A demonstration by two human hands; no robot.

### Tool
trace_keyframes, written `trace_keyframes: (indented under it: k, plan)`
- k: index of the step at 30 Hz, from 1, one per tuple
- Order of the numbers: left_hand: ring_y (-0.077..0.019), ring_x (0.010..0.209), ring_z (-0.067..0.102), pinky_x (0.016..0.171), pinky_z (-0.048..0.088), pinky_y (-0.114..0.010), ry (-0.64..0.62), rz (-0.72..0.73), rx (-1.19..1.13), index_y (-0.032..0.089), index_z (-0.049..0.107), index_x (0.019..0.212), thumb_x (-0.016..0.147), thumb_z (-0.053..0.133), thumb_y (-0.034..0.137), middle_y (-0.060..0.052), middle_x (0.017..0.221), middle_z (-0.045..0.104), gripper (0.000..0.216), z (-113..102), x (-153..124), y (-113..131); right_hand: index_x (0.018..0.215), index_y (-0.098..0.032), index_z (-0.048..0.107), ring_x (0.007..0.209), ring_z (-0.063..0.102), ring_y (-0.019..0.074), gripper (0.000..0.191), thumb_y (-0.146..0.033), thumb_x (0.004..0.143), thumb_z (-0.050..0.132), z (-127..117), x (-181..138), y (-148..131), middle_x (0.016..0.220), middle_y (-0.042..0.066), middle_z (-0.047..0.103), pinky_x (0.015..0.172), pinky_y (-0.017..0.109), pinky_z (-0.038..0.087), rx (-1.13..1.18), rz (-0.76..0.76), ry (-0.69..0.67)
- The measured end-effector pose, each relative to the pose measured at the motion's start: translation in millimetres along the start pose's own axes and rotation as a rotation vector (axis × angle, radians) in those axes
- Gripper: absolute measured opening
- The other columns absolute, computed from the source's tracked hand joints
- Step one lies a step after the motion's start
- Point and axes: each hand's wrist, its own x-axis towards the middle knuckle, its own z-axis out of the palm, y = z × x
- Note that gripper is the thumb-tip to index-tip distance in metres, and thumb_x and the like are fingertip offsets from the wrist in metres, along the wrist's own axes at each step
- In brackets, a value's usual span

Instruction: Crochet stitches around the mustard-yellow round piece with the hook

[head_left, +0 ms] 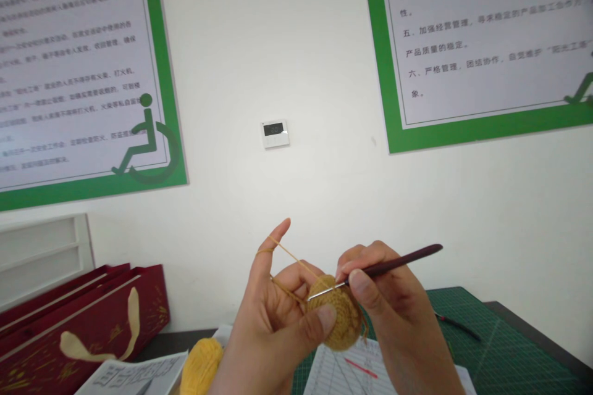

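My left hand (273,315) pinches a round mustard-yellow crochet piece (340,315) between thumb and fingers. Its index finger points up with yellow yarn (290,254) looped over it. My right hand (393,308) grips a dark crochet hook (393,264) like a pencil, and the metal tip touches the top of the crochet piece. A ball of yellow yarn (201,365) lies on the table below my left hand.
A green cutting mat (504,352) covers the table at right, with a thin dark tool (458,324) on it. Printed papers (134,376) lie in front. Dark red gift bags (83,315) stand at left. Green-framed posters and a thermostat (275,133) hang on the white wall.
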Motion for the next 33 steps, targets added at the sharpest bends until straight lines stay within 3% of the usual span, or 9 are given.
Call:
trace_keyframes:
  k: [12,16,21,25,27,30,32,33]
  plan:
    - [-0.0157,0.068,0.061,0.064,0.048,-0.029,0.019,-0.006,0.024,0.035,0.020,0.156,0.079,0.081,0.013,0.001,0.081,0.069,0.101,3,-4,5,0.086,-0.028,0.070,0.078,0.060,0.0118,0.009,-0.033,0.090,0.075,1,0,-4,0.085,-0.003,0.063,0.070,0.023,0.047,-0.007,0.020,0.023]
    - [-0.0158,0.069,0.061,0.065,0.048,-0.029,0.031,-0.003,0.022,0.035,0.021,0.156,0.079,0.081,0.012,0.001,0.081,0.069,0.100,5,-5,6,0.092,-0.029,0.071,0.080,0.062,0.0118,0.003,-0.030,0.094,0.070,-2,0,-1,0.088,-0.002,0.065,0.070,0.022,0.050,-0.074,-0.049,0.009]
    - [-0.0155,0.068,0.061,0.064,0.050,-0.028,0.054,0.027,0.018,0.035,0.024,0.156,0.078,0.081,0.010,0.001,0.081,0.069,0.100,8,-4,4,0.096,-0.029,0.071,0.080,0.066,0.0157,0.013,-0.017,0.094,0.066,-4,0,-2,0.086,0.000,0.067,0.067,0.027,0.054,-0.275,-0.280,0.018]
    - [-0.0153,0.065,0.060,0.060,0.049,-0.027,0.063,0.022,-0.048,0.031,0.025,0.157,0.076,0.080,0.005,0.002,0.077,0.068,0.102,8,-5,1,0.116,-0.034,0.073,0.078,0.068,0.0206,0.049,0.001,0.082,0.070,-7,-6,-4,0.090,0.003,0.072,0.065,0.035,0.056,-0.651,-0.682,0.003]
    - [-0.0150,0.069,0.061,0.064,0.050,-0.027,0.026,-0.071,-0.148,0.024,0.036,0.154,0.074,0.079,0.001,0.000,0.081,0.068,0.094,7,-5,1,0.127,-0.038,0.069,0.077,0.068,0.0218,0.060,0.001,0.082,0.069,-6,-9,-1,0.092,0.004,0.074,0.067,0.040,0.058,-0.686,-0.767,0.014]
    - [-0.0144,0.076,0.063,0.073,0.052,-0.028,-0.045,-0.198,-0.301,0.015,0.050,0.146,0.073,0.076,-0.004,-0.002,0.086,0.067,0.080,2,-3,2,0.112,-0.037,0.074,0.072,0.063,0.0199,0.029,-0.017,0.093,0.067,1,-8,6,0.083,0.002,0.068,0.063,0.037,0.053,-0.334,-0.587,0.062]
    - [-0.0138,0.074,0.062,0.073,0.052,-0.027,-0.087,-0.198,-0.341,0.013,0.049,0.147,0.075,0.072,-0.005,-0.003,0.084,0.067,0.078,-1,-2,3,0.095,-0.032,0.075,0.071,0.059,0.0186,0.006,-0.029,0.093,0.070,7,-5,10,0.080,0.001,0.064,0.060,0.033,0.049,-0.088,-0.403,0.100]
    - [-0.0138,0.073,0.062,0.071,0.052,-0.027,-0.113,-0.190,-0.349,0.013,0.047,0.149,0.076,0.070,-0.006,-0.003,0.083,0.067,0.079,-2,-1,3,0.091,-0.030,0.074,0.070,0.057,0.0180,0.004,-0.033,0.092,0.072,10,-4,10,0.078,0.001,0.062,0.059,0.032,0.047,0.006,-0.330,0.102]
